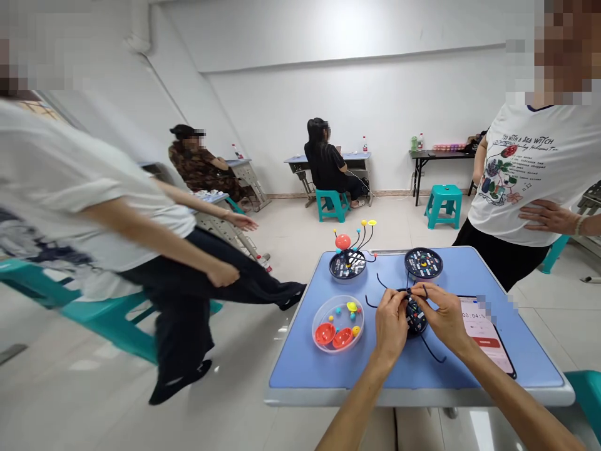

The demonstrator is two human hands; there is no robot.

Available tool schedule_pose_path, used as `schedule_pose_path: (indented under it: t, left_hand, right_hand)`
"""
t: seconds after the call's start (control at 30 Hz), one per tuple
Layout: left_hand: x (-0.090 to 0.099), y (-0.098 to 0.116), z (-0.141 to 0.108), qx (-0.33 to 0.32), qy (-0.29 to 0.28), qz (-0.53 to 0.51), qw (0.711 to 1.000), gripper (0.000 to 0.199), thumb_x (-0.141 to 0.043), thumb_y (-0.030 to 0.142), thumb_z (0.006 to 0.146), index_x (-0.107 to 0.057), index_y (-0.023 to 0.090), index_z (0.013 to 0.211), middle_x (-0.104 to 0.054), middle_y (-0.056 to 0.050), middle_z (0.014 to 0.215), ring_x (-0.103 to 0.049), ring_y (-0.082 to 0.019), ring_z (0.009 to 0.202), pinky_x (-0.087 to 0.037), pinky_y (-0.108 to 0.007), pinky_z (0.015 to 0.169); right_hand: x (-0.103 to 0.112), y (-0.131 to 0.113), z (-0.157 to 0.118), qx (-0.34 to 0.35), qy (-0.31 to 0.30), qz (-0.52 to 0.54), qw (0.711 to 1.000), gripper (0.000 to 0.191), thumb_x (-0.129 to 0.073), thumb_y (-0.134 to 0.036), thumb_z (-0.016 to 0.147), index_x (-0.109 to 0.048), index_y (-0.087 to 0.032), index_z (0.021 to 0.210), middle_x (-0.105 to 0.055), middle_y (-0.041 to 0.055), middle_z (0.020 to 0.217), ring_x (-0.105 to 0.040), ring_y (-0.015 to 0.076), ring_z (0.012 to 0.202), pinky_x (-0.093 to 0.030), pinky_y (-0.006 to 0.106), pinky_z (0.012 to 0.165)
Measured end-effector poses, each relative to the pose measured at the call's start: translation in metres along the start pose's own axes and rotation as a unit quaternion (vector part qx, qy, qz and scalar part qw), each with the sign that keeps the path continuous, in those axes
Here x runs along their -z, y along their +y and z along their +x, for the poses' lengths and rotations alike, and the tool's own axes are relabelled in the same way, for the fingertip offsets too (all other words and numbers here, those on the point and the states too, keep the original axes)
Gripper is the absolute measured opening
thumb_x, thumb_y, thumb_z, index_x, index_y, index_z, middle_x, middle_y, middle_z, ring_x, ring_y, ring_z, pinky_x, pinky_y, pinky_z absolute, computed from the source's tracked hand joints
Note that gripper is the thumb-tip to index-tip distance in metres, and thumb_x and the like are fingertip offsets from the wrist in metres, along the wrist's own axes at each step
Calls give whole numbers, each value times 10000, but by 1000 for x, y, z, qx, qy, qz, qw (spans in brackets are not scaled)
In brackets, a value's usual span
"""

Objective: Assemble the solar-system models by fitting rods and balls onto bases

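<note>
Both hands work close together over a round black base [417, 318] with a colourful print, partly hidden under them. My left hand [392, 321] pinches the black curved rods where they meet above the base. My right hand [440, 313] closes its fingers on the same rods from the right; the exact joint between the fingertips is hidden. Thin curved rod ends stick out left of my hands, and another black rod [434, 351] reaches toward the front. To the left stands a clear round tub [316, 337] with red half-shells [325, 334] and small coloured balls.
A solar system model [347, 266] with a red ball stands at the blue table's [300, 369] back left. Another round printed base [423, 263] lies at the back. A phone [488, 338] showing a timer lies right. People stand on both sides; others sit farther back.
</note>
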State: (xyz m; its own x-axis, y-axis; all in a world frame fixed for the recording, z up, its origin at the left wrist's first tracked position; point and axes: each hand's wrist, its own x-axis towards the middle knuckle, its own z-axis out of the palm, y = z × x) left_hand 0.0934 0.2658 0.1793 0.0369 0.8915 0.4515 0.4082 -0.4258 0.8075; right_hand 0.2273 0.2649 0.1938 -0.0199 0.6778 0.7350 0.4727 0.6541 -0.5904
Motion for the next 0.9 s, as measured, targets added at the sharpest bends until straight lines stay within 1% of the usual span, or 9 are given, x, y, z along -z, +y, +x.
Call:
schedule_pose_path:
  t: [0.13,0.27,0.33,0.4,0.5,0.6,0.7,0.8,0.9]
  left_hand:
    - [-2,-1,1,11,11,-8,1000,256,-473,84,893,-711,179,890,-601,-32,809,-582,-149,731,-464,-260,684]
    - [-3,-2,0,19,10,-13,1000,260,-480,68,878,-713,183,871,-611,-31,802,-587,-153,739,-461,-266,691]
    - [-2,-2,-1,25,10,-19,999,276,-475,58,869,-716,185,913,-623,-38,827,-597,-157,759,-471,-271,707]
    - [0,-3,-1,23,10,-36,999,336,-457,32,852,-707,195,1006,-640,-47,888,-612,-158,804,-487,-276,738]
    - [5,-4,1,-9,-12,-64,998,468,-423,-25,799,-689,223,1093,-652,-51,963,-622,-156,865,-502,-280,785]
    - [10,-4,4,-41,-46,-72,995,497,-412,-38,776,-702,234,1074,-652,-52,958,-621,-159,872,-513,-286,786]
    - [13,-8,7,-68,-63,-61,994,495,-415,-35,788,-694,233,1097,-656,-62,997,-630,-169,910,-529,-303,806]
    - [10,-12,7,-96,-58,-30,993,467,-431,-19,822,-679,235,1124,-655,-67,1020,-634,-171,911,-540,-309,805]
    - [7,-17,4,-132,-37,17,990,410,-441,25,869,-655,219,1160,-634,-68,968,-625,-166,837,-544,-290,728]
  right_hand:
    - [-3,-2,-4,52,-15,-12,998,155,-575,-118,896,-696,-202,945,-727,71,945,-708,179,838,-591,288,736]
    - [-2,-4,-6,96,-29,-45,994,167,-550,-94,908,-662,-198,976,-712,81,947,-693,179,851,-591,301,741]
    - [-2,-5,-5,125,-42,-77,988,172,-531,-89,915,-652,-193,982,-711,91,947,-686,188,852,-588,314,729]
    - [-2,-5,-5,155,-60,-111,980,180,-510,-87,920,-650,-185,974,-712,103,950,-681,197,850,-584,324,717]
    - [-2,-5,-3,184,-84,-153,967,231,-457,-77,924,-656,-183,973,-716,110,967,-676,204,862,-576,334,727]
    - [-1,-4,-3,186,-111,-184,959,258,-428,-68,916,-654,-178,972,-714,116,970,-667,218,889,-565,357,749]
    - [0,-2,-3,174,-137,-198,955,263,-417,-62,901,-646,-169,974,-702,127,964,-649,228,873,-556,370,729]
    - [1,-4,-3,169,-155,-199,953,320,-389,-28,879,-633,-163,1036,-690,134,982,-633,228,879,-553,361,724]
    - [4,-9,-2,171,-172,-206,948,389,-363,21,837,-621,-155,1068,-684,134,1000,-624,231,897,-546,363,744]
